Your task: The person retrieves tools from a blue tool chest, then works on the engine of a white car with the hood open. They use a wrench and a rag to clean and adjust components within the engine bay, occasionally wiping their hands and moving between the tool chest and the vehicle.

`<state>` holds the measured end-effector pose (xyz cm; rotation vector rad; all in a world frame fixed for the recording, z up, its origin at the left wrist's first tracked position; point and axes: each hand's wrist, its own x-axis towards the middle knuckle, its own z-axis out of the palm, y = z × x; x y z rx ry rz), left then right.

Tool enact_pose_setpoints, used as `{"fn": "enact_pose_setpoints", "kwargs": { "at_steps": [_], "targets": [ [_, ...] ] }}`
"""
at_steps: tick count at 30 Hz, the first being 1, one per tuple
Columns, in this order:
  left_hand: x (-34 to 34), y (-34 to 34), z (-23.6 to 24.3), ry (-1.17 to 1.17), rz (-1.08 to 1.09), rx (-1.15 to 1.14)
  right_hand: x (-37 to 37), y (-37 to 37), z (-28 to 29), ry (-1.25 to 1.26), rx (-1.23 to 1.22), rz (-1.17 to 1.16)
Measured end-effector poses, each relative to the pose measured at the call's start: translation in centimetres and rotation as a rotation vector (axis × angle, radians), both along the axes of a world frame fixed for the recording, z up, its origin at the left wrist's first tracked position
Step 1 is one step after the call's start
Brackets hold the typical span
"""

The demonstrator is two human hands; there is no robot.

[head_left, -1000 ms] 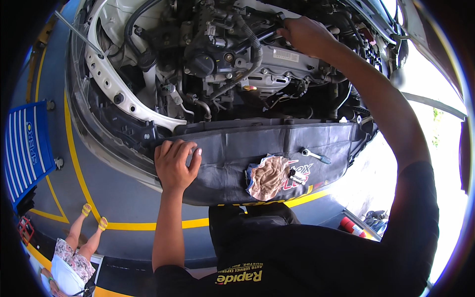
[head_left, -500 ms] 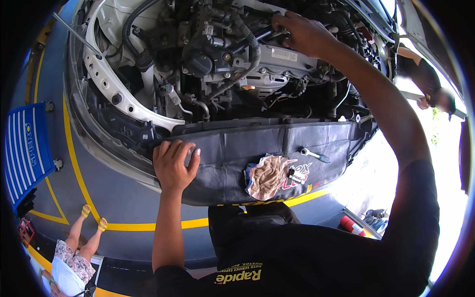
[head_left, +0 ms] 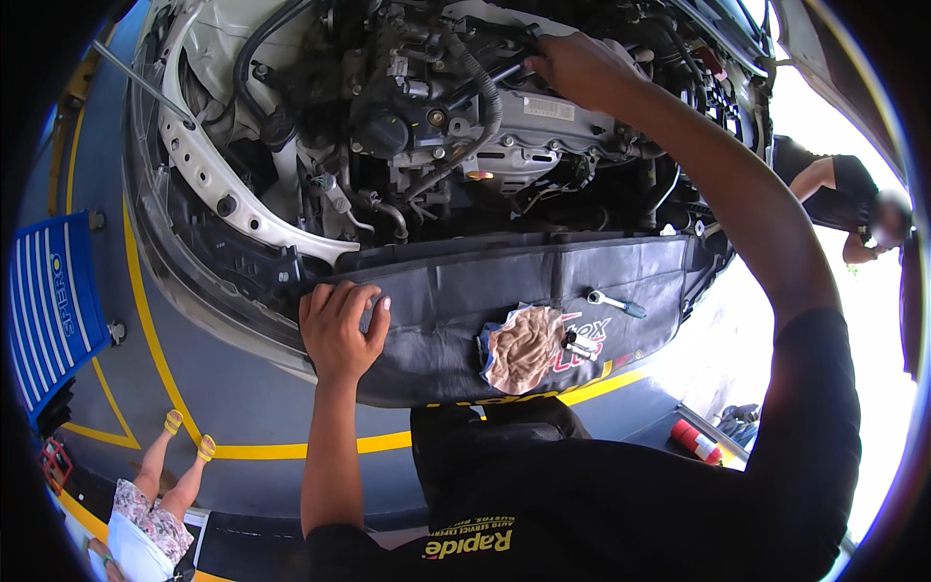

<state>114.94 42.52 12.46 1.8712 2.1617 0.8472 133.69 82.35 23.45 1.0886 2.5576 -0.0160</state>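
Note:
My left hand [head_left: 342, 328] lies on the upper left edge of the black fender cover [head_left: 436, 301] at the car's front, fingers spread and slightly bent. Over the engine [head_left: 529, 121], my right hand [head_left: 587, 73] is closed with its fingers curled down. A dark rod-like piece [head_left: 506, 72] meets its fingers; whether this is a tool or an engine part I cannot make out. On the cover lie a crumpled brown cloth [head_left: 524, 349], a ratchet wrench [head_left: 618, 304] and a small metal socket-like piece [head_left: 582, 343].
A prop rod [head_left: 144, 81] slants up at the left of the bay. A blue striped stand [head_left: 58, 306] is on the floor at left. A person in yellow sandals [head_left: 150, 514] is at lower left, another in dark clothes [head_left: 839, 189] at right. A red cylinder [head_left: 696, 440] lies at lower right.
My right hand has turned and its fingers are tucked further under, still by the dark rod. My left hand stays on the cover. The person at right has shifted to the right and lower.

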Motion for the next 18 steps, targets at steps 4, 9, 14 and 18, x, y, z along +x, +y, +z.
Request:
{"fn": "enact_pose_setpoints", "kwargs": {
  "at_steps": [4,9,14,18],
  "targets": [
    [0.0,0.0,0.1,-0.014,0.006,0.005,0.5,1.2,0.3,0.364,0.085,0.36],
    [0.0,0.0,0.1,-0.021,0.009,0.013,2.5,0.7,4.0,0.284,-0.016,0.059],
    [0.0,-0.1,-0.1,-0.027,0.015,-0.011,3.5,-0.9,8.3,0.422,0.038,0.041],
    [0.0,0.0,0.0,0.002,0.005,-0.017,6.3,-0.3,10.4,0.387,0.271,0.118]
  ]
}}
